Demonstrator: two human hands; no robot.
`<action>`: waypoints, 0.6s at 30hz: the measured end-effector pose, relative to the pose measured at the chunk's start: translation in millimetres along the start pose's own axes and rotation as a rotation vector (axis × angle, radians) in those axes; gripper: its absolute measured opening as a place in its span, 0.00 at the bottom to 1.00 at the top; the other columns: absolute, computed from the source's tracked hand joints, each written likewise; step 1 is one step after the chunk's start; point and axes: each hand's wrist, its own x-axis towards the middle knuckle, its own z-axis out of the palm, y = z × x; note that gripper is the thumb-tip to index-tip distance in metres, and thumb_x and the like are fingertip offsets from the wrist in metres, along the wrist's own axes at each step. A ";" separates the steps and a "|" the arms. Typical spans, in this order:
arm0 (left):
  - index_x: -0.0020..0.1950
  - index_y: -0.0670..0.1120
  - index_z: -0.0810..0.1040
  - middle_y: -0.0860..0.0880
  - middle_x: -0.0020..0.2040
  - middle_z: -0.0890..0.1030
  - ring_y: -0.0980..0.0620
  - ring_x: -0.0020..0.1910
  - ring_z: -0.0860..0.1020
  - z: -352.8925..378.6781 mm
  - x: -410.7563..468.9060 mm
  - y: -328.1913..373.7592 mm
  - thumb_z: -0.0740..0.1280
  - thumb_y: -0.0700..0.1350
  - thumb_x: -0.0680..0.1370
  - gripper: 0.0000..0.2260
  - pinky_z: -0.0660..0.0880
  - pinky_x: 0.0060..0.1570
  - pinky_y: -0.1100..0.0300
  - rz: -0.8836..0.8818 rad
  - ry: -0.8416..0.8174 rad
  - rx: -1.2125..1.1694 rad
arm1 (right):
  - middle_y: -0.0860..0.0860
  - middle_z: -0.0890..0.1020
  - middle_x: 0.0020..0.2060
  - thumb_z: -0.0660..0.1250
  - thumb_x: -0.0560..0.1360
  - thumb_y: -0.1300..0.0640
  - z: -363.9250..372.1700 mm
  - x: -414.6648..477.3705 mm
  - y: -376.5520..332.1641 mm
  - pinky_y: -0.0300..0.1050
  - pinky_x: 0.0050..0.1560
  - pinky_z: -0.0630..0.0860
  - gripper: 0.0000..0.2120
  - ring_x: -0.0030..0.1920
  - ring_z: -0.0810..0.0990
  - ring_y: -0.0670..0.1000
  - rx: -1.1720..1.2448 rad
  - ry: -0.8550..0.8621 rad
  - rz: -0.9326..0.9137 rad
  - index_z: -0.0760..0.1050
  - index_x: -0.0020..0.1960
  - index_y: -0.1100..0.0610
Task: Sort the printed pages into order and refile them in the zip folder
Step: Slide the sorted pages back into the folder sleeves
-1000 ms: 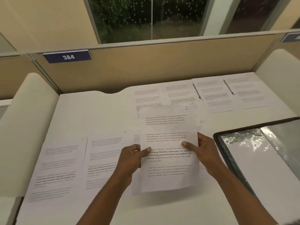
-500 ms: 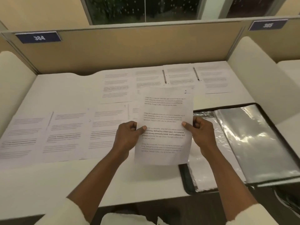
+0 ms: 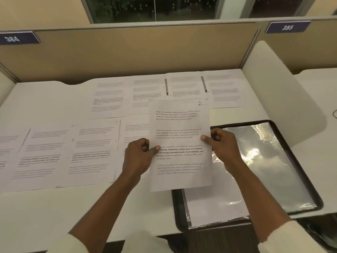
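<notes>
head cam | looks forward-down over desk (image 3: 54,207) | close (wide-angle, single view)

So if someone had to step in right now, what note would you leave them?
The left hand pinches the left edge of the held page; the right hand pinches its right edge.
The page, marked 2 in its top corner, is held up over the left edge of the open zip folder.
Other printed pages lie on the desk in a back row and a front row.
Done: pages laid out; a white sheet seems to sit in the folder's near sleeve, unsure through glare.
Left: sleeve this page, file the rest in order, zip the folder.
</notes>
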 end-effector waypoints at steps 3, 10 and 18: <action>0.51 0.47 0.83 0.54 0.46 0.89 0.53 0.45 0.88 20.8 20.1 5.9 0.78 0.44 0.77 0.06 0.85 0.52 0.46 -0.010 -0.020 -0.038 | 0.53 0.89 0.46 0.78 0.76 0.60 -14.1 22.7 2.4 0.52 0.51 0.85 0.07 0.48 0.89 0.55 -0.017 -0.007 0.033 0.85 0.53 0.58; 0.52 0.48 0.84 0.54 0.47 0.89 0.53 0.46 0.88 58.8 47.4 11.7 0.78 0.42 0.77 0.06 0.85 0.51 0.47 -0.050 -0.025 -0.052 | 0.56 0.89 0.43 0.77 0.76 0.62 -52.7 58.0 -3.6 0.41 0.40 0.83 0.07 0.42 0.88 0.52 -0.088 -0.025 0.108 0.82 0.51 0.64; 0.57 0.47 0.84 0.54 0.49 0.89 0.56 0.47 0.87 81.2 49.1 20.0 0.77 0.41 0.78 0.09 0.84 0.45 0.59 -0.059 -0.032 -0.055 | 0.54 0.86 0.35 0.78 0.75 0.62 -83.1 102.6 -19.2 0.41 0.37 0.79 0.06 0.33 0.83 0.51 -0.139 -0.018 0.048 0.83 0.49 0.61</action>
